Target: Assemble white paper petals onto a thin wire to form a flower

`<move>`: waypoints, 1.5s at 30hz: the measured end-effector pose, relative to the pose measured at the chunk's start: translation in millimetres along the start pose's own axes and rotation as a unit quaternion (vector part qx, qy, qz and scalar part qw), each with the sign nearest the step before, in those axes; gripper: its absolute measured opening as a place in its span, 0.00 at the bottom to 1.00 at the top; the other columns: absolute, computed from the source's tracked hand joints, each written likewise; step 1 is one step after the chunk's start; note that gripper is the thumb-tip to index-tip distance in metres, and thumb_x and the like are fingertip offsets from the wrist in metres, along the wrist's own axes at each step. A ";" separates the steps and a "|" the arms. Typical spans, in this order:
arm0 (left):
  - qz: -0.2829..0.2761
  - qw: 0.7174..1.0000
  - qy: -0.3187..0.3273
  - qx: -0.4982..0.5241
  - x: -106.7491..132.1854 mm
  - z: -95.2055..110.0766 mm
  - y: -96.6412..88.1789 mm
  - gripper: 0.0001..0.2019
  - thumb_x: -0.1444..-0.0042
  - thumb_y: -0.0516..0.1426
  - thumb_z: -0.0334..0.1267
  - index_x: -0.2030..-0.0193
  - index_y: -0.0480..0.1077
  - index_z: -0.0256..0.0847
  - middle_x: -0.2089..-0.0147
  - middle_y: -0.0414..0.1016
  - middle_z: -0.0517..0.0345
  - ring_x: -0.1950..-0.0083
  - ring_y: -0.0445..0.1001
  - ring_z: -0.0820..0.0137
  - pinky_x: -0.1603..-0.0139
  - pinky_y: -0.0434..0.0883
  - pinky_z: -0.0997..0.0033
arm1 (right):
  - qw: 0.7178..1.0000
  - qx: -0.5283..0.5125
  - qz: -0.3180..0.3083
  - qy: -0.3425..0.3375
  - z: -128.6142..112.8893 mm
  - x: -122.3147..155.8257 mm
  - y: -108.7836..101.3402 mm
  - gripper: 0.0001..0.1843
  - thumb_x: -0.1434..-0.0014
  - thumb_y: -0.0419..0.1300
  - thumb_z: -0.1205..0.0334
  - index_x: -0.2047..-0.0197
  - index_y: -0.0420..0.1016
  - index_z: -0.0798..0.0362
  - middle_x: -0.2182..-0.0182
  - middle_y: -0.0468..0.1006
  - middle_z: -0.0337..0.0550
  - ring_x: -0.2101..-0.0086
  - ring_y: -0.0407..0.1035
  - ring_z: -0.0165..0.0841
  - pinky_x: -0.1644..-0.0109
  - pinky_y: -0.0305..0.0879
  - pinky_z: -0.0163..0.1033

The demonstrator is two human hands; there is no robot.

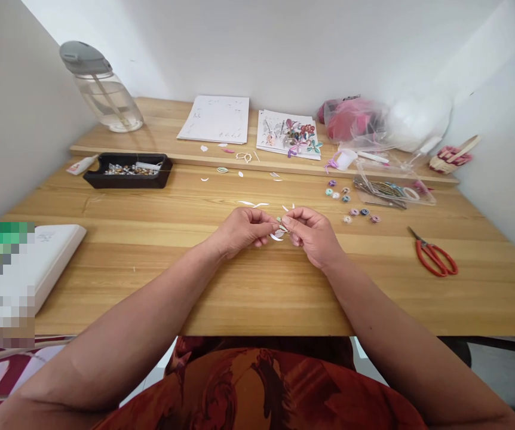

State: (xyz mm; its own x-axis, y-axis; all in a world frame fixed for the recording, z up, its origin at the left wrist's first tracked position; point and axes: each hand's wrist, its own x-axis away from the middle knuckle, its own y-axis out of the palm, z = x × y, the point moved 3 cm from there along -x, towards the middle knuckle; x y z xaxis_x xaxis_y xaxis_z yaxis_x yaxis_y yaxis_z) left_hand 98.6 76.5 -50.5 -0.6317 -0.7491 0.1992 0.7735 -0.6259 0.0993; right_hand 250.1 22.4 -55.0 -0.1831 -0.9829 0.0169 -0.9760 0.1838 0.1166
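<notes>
Mid-counter, both hands meet over the wood. Left hand [242, 230] and right hand [309, 233] each pinch one side of a small paper piece [279, 230], white with a pale green touch, held just above the counter [257, 286]. Fingertips of both hands are closed on it; the shape itself is too small to read, likely a folded or coiled strip.

Loose white petal-shaped bits [254, 204] lie just beyond the hands. Small coloured paper coils [349, 206] sit to the right, near a clear sleeve of paper strips [389, 190]. Red-handled scissors [434, 255] lie well apart, far right. Black tray [127, 170] at left back, glue tube [81, 165] just beside it. On the raised shelf: water bottle [100, 89], white sheet [216, 118], finished flower card [290, 134].

Judgement on the step in hand: shaping or joining a small paper part. To do it well, keep the pinch light so the paper does not crease, work with the fingertips only, and rest the wrists on the counter for steadiness. Hold the piece low, over bare wood, so a slip does not scatter it among the loose bits.
</notes>
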 end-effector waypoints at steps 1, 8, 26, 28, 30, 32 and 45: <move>-0.003 1.000 0.000 0.003 -0.3 -0.4 0.0 0.12 0.55 0.66 0.41 0.69 0.74 0.33 0.77 0.71 0.59 0.78 0.65 0.80 0.78 0.62 0.80 | 1.000 -0.001 0.001 0.001 0.3 -0.2 -0.2 0.14 0.54 0.71 0.54 0.71 0.73 0.52 0.80 0.70 0.32 0.83 0.54 0.22 0.81 0.49 0.32; 0.032 0.998 0.028 0.047 -1.5 -0.3 0.6 0.13 0.55 0.66 0.43 0.70 0.74 0.35 0.74 0.72 0.60 0.78 0.64 0.82 0.80 0.58 0.81 | 1.000 0.007 0.009 0.009 4.1 -0.5 2.3 0.15 0.54 0.71 0.52 0.70 0.74 0.52 0.78 0.73 0.33 0.84 0.57 0.22 0.83 0.52 0.31; 0.134 0.988 0.077 -0.001 -0.2 5.2 -2.4 0.11 0.54 0.63 0.40 0.74 0.68 0.36 0.79 0.68 0.65 0.80 0.62 0.80 0.79 0.59 0.79 | 0.899 0.357 0.025 -0.250 -14.0 23.2 15.8 0.05 0.42 0.58 0.65 0.64 0.76 0.50 0.73 0.76 0.39 0.77 0.63 0.28 0.72 0.60 0.36; 0.120 0.990 0.074 -0.031 -0.3 4.1 -3.7 0.10 0.54 0.63 0.41 0.74 0.69 0.36 0.80 0.67 0.64 0.80 0.62 0.80 0.79 0.59 0.79 | 0.887 0.369 0.029 -0.277 -18.6 24.8 15.1 0.06 0.43 0.58 0.67 0.64 0.76 0.50 0.73 0.76 0.39 0.76 0.64 0.29 0.71 0.61 0.36; 0.103 0.991 0.067 -0.055 -0.6 2.4 -4.6 0.10 0.54 0.63 0.41 0.73 0.71 0.36 0.80 0.68 0.64 0.79 0.62 0.79 0.79 0.59 0.79 | 0.881 0.368 0.033 -0.296 -23.0 25.5 14.0 0.05 0.44 0.59 0.68 0.65 0.76 0.52 0.74 0.76 0.39 0.75 0.65 0.29 0.70 0.61 0.35; 0.083 0.993 0.054 -0.070 -0.7 0.9 -4.6 0.10 0.53 0.63 0.41 0.73 0.71 0.36 0.81 0.67 0.64 0.80 0.62 0.79 0.80 0.57 0.78 | 0.882 0.361 0.038 -0.302 -25.9 25.3 12.5 0.04 0.44 0.59 0.68 0.66 0.76 0.52 0.74 0.74 0.39 0.75 0.64 0.28 0.71 0.61 0.35; 0.004 1.000 0.006 -0.015 1.2 0.5 3.4 0.11 0.55 0.65 0.41 0.72 0.73 0.35 0.79 0.69 0.61 0.79 0.63 0.79 0.79 0.58 0.78 | 0.971 0.170 0.036 -0.163 -10.8 4.0 -2.3 0.05 0.46 0.64 0.61 0.69 0.76 0.53 0.75 0.75 0.38 0.75 0.66 0.28 0.71 0.62 0.34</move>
State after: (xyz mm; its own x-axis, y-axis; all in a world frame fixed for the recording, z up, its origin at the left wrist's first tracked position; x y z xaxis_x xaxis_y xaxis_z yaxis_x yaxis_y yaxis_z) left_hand 100.6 73.6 -49.4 -0.6258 -0.7568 0.1888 0.7772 -0.6254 0.0692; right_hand 252.9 17.9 -44.5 -0.2251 -0.9241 -0.3088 -0.9320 0.2966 -0.2083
